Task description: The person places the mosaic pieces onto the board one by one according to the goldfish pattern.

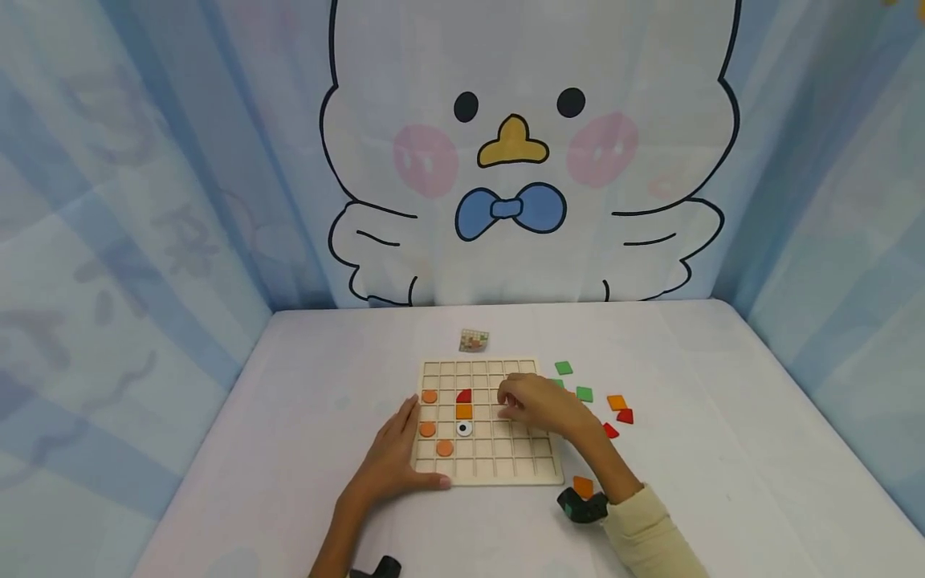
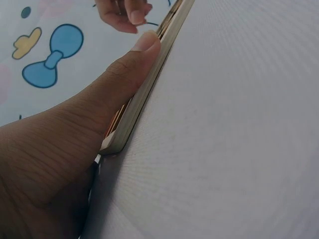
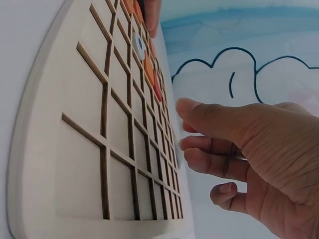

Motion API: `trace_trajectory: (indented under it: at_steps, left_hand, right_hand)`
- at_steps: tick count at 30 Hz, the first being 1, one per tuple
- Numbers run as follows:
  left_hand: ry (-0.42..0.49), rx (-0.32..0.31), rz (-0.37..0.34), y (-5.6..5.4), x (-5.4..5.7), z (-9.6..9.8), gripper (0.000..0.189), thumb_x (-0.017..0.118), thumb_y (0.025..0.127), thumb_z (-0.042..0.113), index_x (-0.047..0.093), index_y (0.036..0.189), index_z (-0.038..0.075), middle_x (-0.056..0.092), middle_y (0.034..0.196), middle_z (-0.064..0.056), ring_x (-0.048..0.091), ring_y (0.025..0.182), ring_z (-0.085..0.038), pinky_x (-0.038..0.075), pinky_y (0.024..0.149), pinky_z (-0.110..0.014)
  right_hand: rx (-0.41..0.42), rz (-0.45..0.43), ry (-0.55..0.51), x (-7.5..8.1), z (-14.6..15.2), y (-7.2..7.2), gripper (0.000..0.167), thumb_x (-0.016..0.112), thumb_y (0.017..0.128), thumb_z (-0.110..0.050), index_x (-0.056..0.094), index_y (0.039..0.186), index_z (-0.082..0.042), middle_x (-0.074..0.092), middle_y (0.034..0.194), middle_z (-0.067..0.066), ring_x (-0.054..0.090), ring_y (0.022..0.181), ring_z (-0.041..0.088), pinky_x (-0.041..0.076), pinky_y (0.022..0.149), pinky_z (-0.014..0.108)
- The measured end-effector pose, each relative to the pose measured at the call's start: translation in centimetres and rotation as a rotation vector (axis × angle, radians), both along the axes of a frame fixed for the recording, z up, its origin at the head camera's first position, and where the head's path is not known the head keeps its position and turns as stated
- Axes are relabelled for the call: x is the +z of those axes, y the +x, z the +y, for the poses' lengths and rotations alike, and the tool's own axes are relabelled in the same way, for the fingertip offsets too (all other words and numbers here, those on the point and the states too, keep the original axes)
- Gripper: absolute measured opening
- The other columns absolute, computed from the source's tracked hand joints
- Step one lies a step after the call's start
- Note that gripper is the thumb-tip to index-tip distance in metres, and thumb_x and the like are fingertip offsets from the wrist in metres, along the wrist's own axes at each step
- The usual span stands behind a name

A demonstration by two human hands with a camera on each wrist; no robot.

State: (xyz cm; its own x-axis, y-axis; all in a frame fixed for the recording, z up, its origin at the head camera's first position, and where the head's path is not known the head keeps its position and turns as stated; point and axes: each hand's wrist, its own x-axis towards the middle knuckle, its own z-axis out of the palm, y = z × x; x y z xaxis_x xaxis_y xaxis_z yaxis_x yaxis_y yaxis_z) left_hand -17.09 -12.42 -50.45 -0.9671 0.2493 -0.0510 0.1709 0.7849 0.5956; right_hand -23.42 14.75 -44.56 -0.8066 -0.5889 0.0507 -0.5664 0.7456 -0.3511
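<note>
hands: left (image 1: 393,453) touching grid board (image 1: 482,446), right (image 1: 538,401) above it | orange discs (image 1: 444,448) in cells

Gridded board (image 1: 487,449), tiles (image 1: 584,394) on table (image 1: 723,449)

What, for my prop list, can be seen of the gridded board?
The pale board looks wooden, with a rim, rounded corners and raised grid dividers. It lies flat on the white tabletop, six pieces in its left half. The left hand touches its left and near edges; the right hand is above its right half.

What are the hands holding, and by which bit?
The left hand holds the board by its near left corner; I see nothing held in the right hand.
</note>
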Motion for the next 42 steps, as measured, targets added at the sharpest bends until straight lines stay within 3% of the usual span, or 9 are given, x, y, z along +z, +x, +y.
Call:
trace_trajectory:
  at_steps: [14, 25, 42]
  left_hand:
    - [0.001, -0.007, 0.007, -0.1, -0.2, 0.0, 0.137, 0.078, 0.057, 0.074, 0.012, 0.158, 0.009, 0.008, 0.166, -0.008, 0.018, 0.15, -0.034, 0.024, 0.117, -0.057]
    - [0.002, -0.012, 0.017, -0.2, -0.2, 0.0, 0.138, 0.079, 0.057, 0.073, 0.011, 0.157, 0.008, 0.008, 0.166, -0.009, 0.018, 0.15, -0.034, 0.024, 0.117, -0.057]
    - [-0.008, -0.012, 0.009, -0.2, -0.1, 0.1, 0.137, 0.079, 0.057, 0.073, 0.012, 0.157, 0.007, 0.007, 0.166, -0.009, 0.017, 0.15, -0.034, 0.025, 0.117, -0.057]
  right_hand:
    - [-0.073, 0.023, -0.032, 0.7, 4.3, -0.3, 0.017, 0.074, 0.087, -0.02, 0.069, 0.098, -0.007, 0.057, 0.08, -0.005, 0.049, 0.071, 0.008, 0.045, 0.063, 0.02]
    - [-0.198, -0.048, -0.036, 0.9, 7.9, -0.5, 0.013, 0.073, 0.088, -0.016, 0.069, 0.097, -0.007, 0.059, 0.08, -0.002, 0.052, 0.074, 0.012, 0.049, 0.067, 0.024]
    - [-0.291, -0.138, 0.013, -0.5, 12.4, 1.4, 0.013, 0.073, 0.088, -0.015, 0.069, 0.097, -0.007, 0.059, 0.08, -0.001, 0.051, 0.075, 0.013, 0.051, 0.069, 0.025]
